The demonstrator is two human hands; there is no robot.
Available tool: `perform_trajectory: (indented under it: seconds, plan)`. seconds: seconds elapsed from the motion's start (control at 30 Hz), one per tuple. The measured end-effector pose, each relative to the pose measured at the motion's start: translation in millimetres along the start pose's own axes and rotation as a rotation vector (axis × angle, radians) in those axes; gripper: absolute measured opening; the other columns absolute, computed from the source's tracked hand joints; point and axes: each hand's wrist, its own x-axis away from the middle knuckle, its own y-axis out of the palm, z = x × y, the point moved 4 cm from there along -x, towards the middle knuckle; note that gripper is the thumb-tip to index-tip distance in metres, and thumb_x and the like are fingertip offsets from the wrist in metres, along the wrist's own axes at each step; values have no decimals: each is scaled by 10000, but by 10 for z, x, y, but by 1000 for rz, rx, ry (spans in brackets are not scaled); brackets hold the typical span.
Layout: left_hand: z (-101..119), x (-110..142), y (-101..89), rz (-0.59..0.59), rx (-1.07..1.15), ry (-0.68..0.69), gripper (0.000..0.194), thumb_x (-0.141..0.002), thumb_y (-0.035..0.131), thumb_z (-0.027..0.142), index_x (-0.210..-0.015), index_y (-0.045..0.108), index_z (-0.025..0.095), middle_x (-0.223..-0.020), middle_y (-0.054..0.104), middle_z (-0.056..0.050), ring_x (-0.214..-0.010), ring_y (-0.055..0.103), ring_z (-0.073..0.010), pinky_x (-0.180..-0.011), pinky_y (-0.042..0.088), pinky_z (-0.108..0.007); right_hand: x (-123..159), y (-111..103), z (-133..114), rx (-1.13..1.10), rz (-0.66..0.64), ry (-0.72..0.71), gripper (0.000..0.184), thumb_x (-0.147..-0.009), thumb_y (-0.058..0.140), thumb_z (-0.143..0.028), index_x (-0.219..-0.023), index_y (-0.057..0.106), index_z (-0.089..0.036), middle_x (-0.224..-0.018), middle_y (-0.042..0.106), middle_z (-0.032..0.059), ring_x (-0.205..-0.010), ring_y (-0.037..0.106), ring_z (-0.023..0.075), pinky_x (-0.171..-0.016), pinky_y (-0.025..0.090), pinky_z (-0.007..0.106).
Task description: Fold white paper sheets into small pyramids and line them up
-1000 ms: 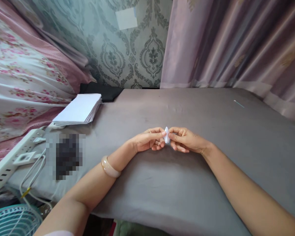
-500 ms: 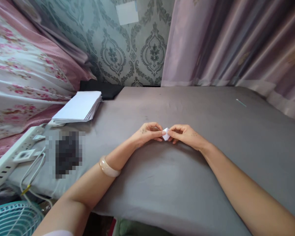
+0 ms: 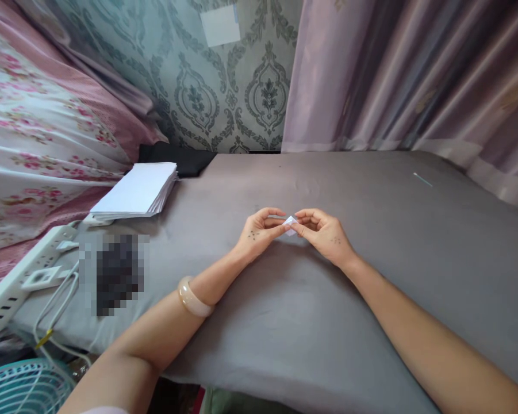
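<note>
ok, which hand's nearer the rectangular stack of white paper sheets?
Left. The left hand is right of the white paper stack and slightly nearer the camera; the right hand is farther right, across the small folded white paper.

Bangle (image 3: 194, 299): wide, smooth, glossy ring on the left arm (image 3: 144, 333), cream-white with a honey-tan stretch
Left hand (image 3: 260, 231): small dark dots (image 3: 253, 234) clustered on its back
Right hand (image 3: 325, 234): similar dots, fainter
Sleeve edge (image 3: 106, 410): pale pink, left side
</note>
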Motion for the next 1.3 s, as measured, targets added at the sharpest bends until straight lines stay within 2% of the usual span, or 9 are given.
perform_trajectory:
  seconds: [0.13,0.27,0.4,0.63,0.77,0.93,1.07,1.17,1.3]
  plan:
    - [-1,1,-9,10,-13,24,383,-643,822,316,-919,615,151,-843,739,-62,-764,673,-157,-780,487,-291,33,29,-109,89,-42,-18,302,-712,720,-443,-893,713,-201,-836,702,42,-723,647,165,-748,531,350]
    - [-3,2,0,-14,-27,-8,382,-636,824,333,-900,635,131,-805,726,-62,-746,658,-153,-751,487,-281,53,21,-161,65,-63,-1,244,-705,723,-421,-809,733,-201,-799,711,35,-718,638,166,-736,515,334]
    - [9,6,33,-62,-99,-79,348,-687,776,396,-851,684,103,-791,695,-55,-712,614,-127,-692,473,-254,39,-33,-103,-7,-45,103,243,-658,758,-406,-773,732,-193,-752,706,23,-698,613,149,-710,498,305]
    - [50,18,41,-71,-186,-107,352,-664,784,417,-719,659,92,-646,634,-14,-592,538,-80,-612,420,-224,48,5,18,-173,-169,304,310,-683,749,-476,-843,753,-211,-856,723,41,-793,634,158,-649,480,263]
    - [-10,-8,32,-82,-147,-159,365,-642,805,409,-694,636,90,-612,612,-16,-547,528,-75,-580,421,-226,46,54,-47,-110,-94,247,289,-652,764,-468,-734,753,-191,-724,706,34,-702,609,146,-610,461,262]
    - [-75,-5,46,-44,47,-245,440,-724,718,517,-748,638,85,-680,627,-56,-617,594,-115,-616,477,-264,31,72,-26,-225,148,259,297,-601,793,-460,-659,721,-178,-673,691,30,-629,588,128,-578,457,259]
    - [-86,31,84,-26,44,-208,374,-618,833,353,-815,659,87,-750,646,-48,-651,576,-97,-618,462,-242,47,88,51,-367,268,278,314,-569,818,-456,-676,720,-178,-694,699,23,-639,603,126,-622,503,271]
    - [-98,23,46,30,38,-158,327,-630,821,326,-806,672,94,-718,641,-32,-638,556,-86,-604,439,-227,71,110,69,-420,263,311,310,-586,821,-440,-723,732,-176,-735,712,23,-664,623,121,-653,533,265]
    - [-111,-28,-81,109,41,-129,310,-661,792,356,-822,695,109,-738,651,-31,-653,566,-93,-603,429,-221,104,154,59,-380,96,414,277,-618,822,-388,-756,738,-163,-755,722,46,-672,649,121,-618,540,233]
